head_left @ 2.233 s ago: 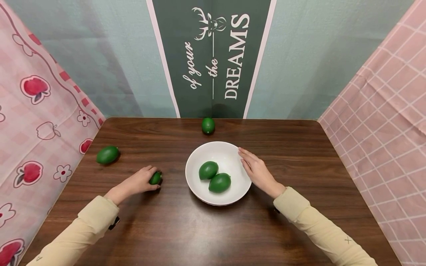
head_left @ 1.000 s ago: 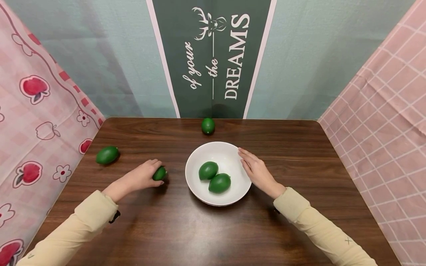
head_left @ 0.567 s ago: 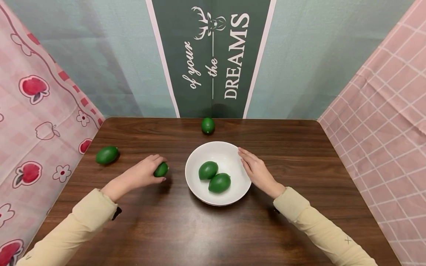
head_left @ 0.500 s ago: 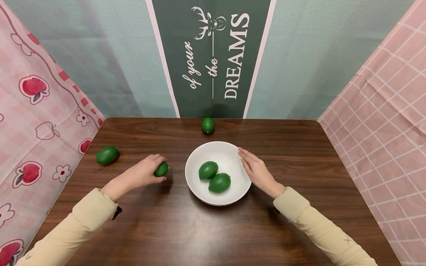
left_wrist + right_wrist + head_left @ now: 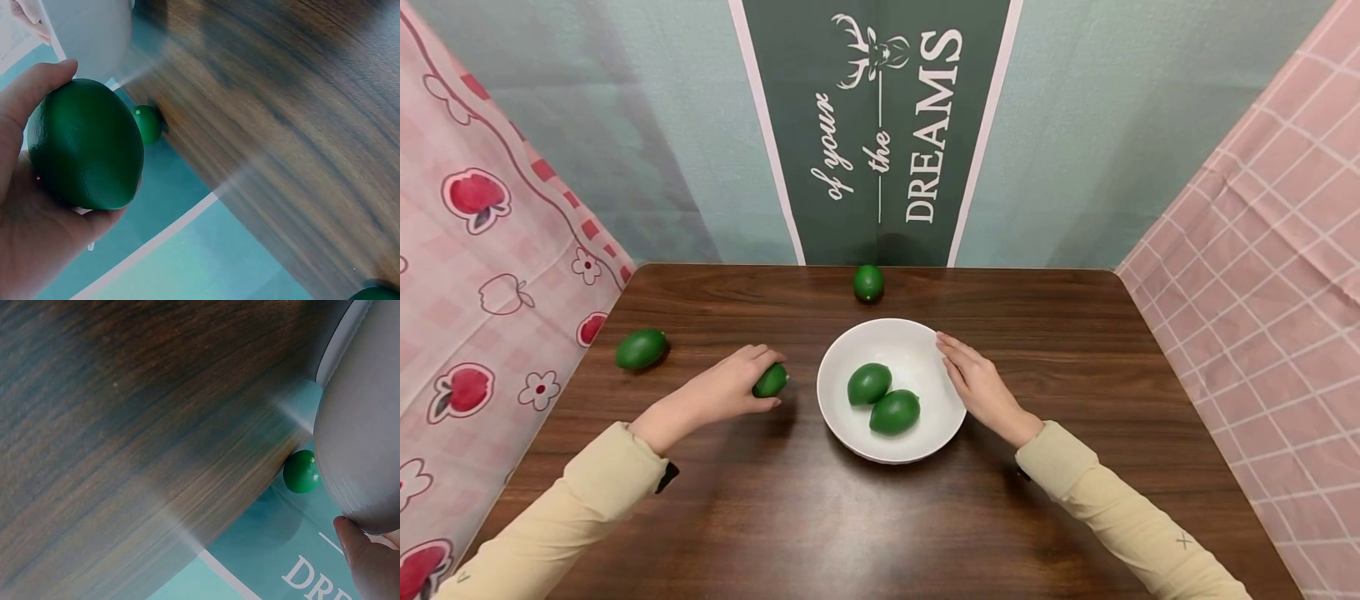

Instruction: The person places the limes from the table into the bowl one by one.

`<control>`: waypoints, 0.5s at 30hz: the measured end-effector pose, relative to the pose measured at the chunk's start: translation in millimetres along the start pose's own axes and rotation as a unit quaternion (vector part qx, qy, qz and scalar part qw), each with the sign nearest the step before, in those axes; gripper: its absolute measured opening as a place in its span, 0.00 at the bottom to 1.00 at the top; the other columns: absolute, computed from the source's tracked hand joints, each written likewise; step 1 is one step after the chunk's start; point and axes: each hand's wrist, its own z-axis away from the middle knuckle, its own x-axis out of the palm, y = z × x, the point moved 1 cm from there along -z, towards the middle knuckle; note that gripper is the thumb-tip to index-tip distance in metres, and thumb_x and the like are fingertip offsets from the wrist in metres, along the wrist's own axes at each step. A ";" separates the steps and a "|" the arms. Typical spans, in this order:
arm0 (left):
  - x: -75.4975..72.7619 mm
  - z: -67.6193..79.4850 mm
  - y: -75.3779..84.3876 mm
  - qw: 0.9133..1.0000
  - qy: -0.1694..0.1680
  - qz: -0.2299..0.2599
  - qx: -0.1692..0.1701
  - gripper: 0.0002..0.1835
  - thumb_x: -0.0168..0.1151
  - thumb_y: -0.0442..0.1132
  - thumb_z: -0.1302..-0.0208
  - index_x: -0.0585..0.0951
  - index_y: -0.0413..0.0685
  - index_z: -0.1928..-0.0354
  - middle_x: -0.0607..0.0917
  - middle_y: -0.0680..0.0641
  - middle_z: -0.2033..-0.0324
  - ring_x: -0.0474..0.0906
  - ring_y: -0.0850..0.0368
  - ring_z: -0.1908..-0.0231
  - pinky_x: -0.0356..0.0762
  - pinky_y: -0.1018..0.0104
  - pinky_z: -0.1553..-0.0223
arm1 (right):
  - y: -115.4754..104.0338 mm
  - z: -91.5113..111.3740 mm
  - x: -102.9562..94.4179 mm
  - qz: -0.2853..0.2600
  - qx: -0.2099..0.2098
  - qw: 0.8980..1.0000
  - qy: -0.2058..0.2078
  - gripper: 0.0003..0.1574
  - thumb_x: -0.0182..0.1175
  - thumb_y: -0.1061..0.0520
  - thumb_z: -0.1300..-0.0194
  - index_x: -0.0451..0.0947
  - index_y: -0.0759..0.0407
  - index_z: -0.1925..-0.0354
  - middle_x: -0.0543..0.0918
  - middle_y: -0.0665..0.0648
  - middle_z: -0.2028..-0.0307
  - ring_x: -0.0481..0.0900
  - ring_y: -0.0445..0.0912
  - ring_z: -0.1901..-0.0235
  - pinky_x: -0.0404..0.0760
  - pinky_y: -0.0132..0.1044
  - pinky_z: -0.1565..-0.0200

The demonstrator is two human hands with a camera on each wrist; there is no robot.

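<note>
The left hand grips a lime near the bowl; the right hand lies straight-fingered against its side. Two limes sit inside, two others on the desk.

In the head view, one end of the glossy green oval lime is covered by the bare left hand; a black item, perhaps a strap, is half-hidden by the beige fabric cuff. In the right wrist view, the smooth white round bowl is cropped, and a round green lime is partly masked by it. In the left wrist view, a dark green lime is mostly cut off.
</note>
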 end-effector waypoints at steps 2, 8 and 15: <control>-1.3 -0.5 2.0 1.000 0.001 -0.001 0.003 0.25 0.69 0.40 0.52 0.74 0.36 0.53 0.75 0.45 0.63 0.72 0.51 0.63 0.74 0.59 0.64 | 0.1 0.1 -0.1 0.000 -0.001 1.000 0.001 0.21 0.49 0.63 0.33 0.70 0.67 0.43 0.69 0.60 0.40 0.67 0.52 0.41 0.68 0.44 0.43; -4.3 -1.9 9.3 1.000 0.011 -0.005 0.019 0.25 0.70 0.40 0.53 0.74 0.36 0.53 0.75 0.46 0.63 0.72 0.52 0.63 0.74 0.60 0.65 | 0.0 -0.5 -0.3 -0.001 -0.002 1.000 0.003 0.21 0.49 0.63 0.33 0.70 0.68 0.43 0.69 0.60 0.40 0.67 0.53 0.41 0.68 0.44 0.43; -6.7 -4.0 18.0 1.000 0.009 0.000 0.026 0.26 0.70 0.40 0.53 0.74 0.37 0.52 0.75 0.47 0.62 0.72 0.53 0.62 0.75 0.62 0.64 | -0.5 -0.6 0.0 0.001 -0.001 1.000 0.003 0.21 0.49 0.63 0.33 0.70 0.68 0.43 0.70 0.60 0.40 0.67 0.52 0.41 0.68 0.44 0.43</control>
